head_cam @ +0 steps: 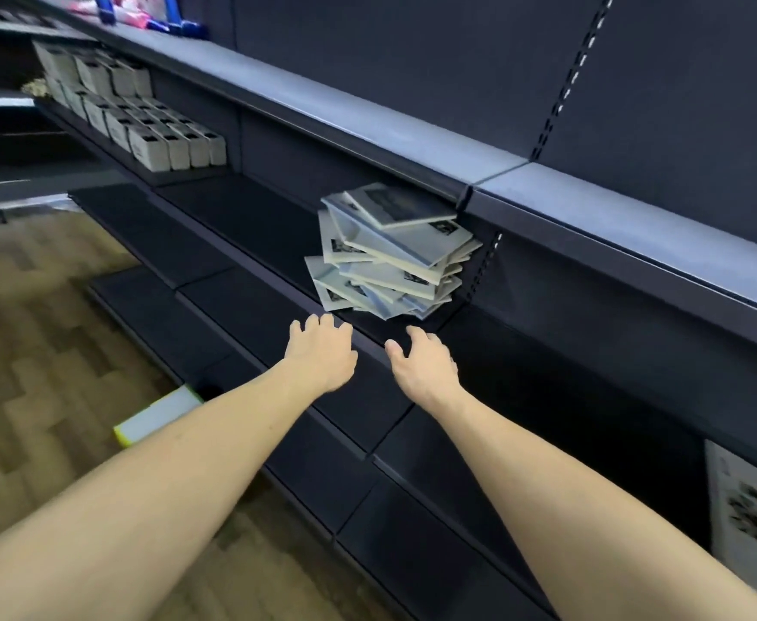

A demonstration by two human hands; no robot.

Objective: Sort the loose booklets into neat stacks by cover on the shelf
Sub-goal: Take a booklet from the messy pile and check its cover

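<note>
Dark metal shelf [255,226] at frame centre bore a skewed pile of pale paper booklets [390,253]; left hand [322,356] and right hand [426,365] hovered just below, fingers loosely spread, holding nothing.

One untidy pile of booklets [390,253], individual count indeterminable. Two hands: left hand [322,356], right hand [423,365]. One group of boxes [143,123], uncounted.

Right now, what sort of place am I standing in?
Probably a shop aisle being restocked: long dark metal shelving with slotted uprights, neat rows of identical boxed goods, and a messy pile of booklets on the shelf.
</note>
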